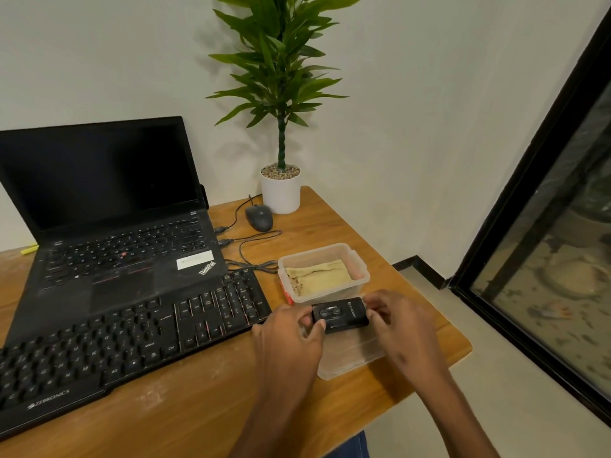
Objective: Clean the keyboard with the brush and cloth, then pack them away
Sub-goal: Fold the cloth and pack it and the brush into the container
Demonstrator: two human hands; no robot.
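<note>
A black external keyboard (125,338) lies on the wooden desk in front of an open laptop (109,223). To its right stands a clear plastic box (358,264) with a folded yellow cloth (322,276) inside. Both hands hold a small black case (340,314) just in front of that box. My left hand (289,338) grips its left end, my right hand (396,322) its right end. The box's clear lid (353,358) lies flat on the desk under the hands. I cannot tell what the case contains.
A wired black mouse (259,218) and a potted plant in a white pot (281,193) stand at the back of the desk. Cables (251,249) run from the laptop past the box. The desk edge (463,348) is close on the right; a yellow marker (29,249) lies far left.
</note>
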